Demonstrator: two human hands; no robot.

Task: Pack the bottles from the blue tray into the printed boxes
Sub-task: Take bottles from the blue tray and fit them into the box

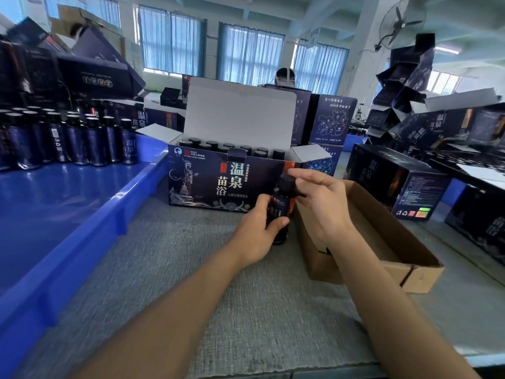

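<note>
A dark bottle [281, 203] with a black cap stands upright just in front of the open printed box [218, 181]. My left hand [257, 231] grips its body. My right hand [325, 201] pinches the cap from the right. The printed box is dark blue with white flaps raised, and several black-capped bottles [232, 149] stand inside it. At the left, the blue tray [82, 214] holds several more dark bottles [73, 140] along its far side.
An open brown cardboard box [382, 242] lies under my right wrist. Stacks of printed boxes [396, 181] fill the right side and the back. A person sits behind the box. Grey mat [218, 296] covers the table in front.
</note>
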